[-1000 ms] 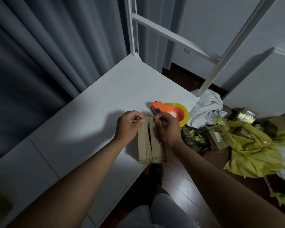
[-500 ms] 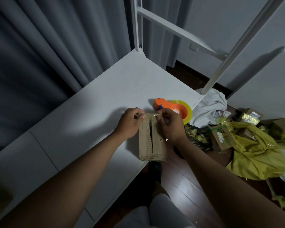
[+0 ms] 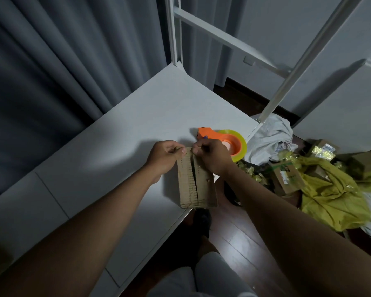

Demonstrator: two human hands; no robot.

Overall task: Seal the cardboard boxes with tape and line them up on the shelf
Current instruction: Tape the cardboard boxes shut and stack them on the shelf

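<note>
One cardboard box [image 3: 196, 183] on shelf [image 3: 120, 133]; left hand [image 3: 166, 156] and right hand [image 3: 212, 156] each pinch tape at its far edge; tape dispenser [image 3: 225, 142] just beyond.

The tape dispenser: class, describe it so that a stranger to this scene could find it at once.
Start at the white shelf board and go to its right edge, just beyond the hands. There lies the tape dispenser, flat on the board behind the cardboard box. Its bright orange body and yellowish roll set it apart.
</note>
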